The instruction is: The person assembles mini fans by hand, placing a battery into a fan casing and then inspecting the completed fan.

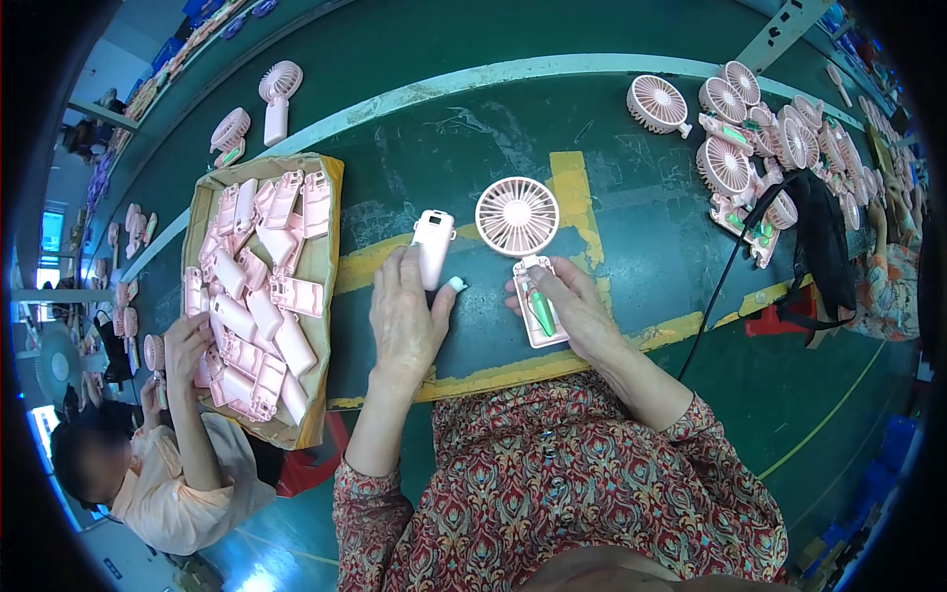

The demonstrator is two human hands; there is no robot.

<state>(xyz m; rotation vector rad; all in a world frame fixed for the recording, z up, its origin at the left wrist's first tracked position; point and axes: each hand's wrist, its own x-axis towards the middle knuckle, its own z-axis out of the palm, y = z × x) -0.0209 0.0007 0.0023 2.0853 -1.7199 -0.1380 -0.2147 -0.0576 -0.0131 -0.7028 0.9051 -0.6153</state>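
Observation:
My right hand (575,304) grips the handle of a pink handheld fan, its round grille (517,216) pointing away from me. The handle's shell is open, and a green cylindrical battery (541,312) shows inside, partly beside my thumb. To the left, my left hand (402,314) has its fingers against a pink handle cover (432,249), with the thumb at its near end. A small dark window marks the cover's far end. Something white wraps the tip of my left thumb (456,284). Cover and fan are apart.
Left of my hands stands a cardboard box (333,212) of pink handle covers. A co-worker's hand (185,345) reaches to its left edge. Several pink fans (723,165) pile up at the right, near a black cable (728,255). Two more fans (276,104) lie beyond the box.

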